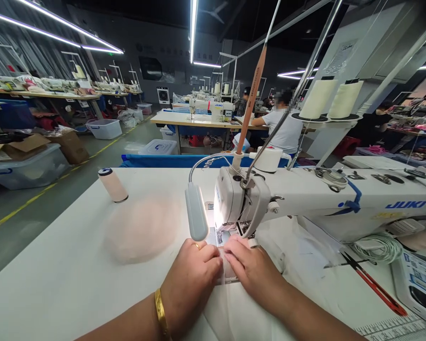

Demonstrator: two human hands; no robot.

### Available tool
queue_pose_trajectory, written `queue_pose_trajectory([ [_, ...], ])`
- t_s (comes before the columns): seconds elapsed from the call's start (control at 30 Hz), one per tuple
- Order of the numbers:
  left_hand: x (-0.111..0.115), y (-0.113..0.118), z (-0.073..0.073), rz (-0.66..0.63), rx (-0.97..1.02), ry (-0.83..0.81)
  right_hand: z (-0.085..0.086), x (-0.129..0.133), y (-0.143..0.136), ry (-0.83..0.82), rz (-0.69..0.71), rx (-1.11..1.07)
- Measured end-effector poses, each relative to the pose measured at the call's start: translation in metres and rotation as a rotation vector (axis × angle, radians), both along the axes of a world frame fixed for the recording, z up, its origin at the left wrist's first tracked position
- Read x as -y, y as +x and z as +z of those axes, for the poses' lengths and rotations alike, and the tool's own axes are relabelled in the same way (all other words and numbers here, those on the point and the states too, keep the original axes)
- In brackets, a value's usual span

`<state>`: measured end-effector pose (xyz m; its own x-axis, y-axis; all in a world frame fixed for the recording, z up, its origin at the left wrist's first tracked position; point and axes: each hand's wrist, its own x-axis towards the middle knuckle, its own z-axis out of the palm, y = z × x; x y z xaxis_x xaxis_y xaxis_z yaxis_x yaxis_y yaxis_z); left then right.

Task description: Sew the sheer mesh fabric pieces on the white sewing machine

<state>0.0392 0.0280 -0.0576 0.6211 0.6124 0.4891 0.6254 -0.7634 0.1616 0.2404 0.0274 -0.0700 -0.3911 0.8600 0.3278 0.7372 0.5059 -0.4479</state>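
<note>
Just in front of the presser foot (220, 236) of a white sewing machine (280, 189), both hands are at a thin white fabric (234, 308). My left hand (195, 270) is closed, fingers curled over the fabric's edge; a ring and a gold bracelet are on this side. Close beside it, my right hand (253, 265) pinches the fabric with its fingers pressed together, right under the needle area. The fabric drapes down toward me between my wrists. My fingertips partly cover the edge they hold. A grey lamp head (196, 213) lights the spot.
A round sheer peach piece (142, 229) and a peach thread spool (112, 185) are on the table's left. To the right are red-handled tweezers (376, 286), a coiled pale cord (378, 248), a ruler (394, 329) and a control box (421, 284). A person (282, 123) sits ahead.
</note>
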Motion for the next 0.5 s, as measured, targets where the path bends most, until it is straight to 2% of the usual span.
queue_pose_trajectory([
  [0.17,0.0002,0.0010,0.0026,0.023,-0.031,-0.027,0.0020,0.0000,0.0033,-0.001,0.072,-0.001],
  [0.5,-0.0023,0.0007,0.0059,0.045,-0.035,-0.078,-0.0032,-0.0046,0.0041,0.115,-0.030,0.052],
])
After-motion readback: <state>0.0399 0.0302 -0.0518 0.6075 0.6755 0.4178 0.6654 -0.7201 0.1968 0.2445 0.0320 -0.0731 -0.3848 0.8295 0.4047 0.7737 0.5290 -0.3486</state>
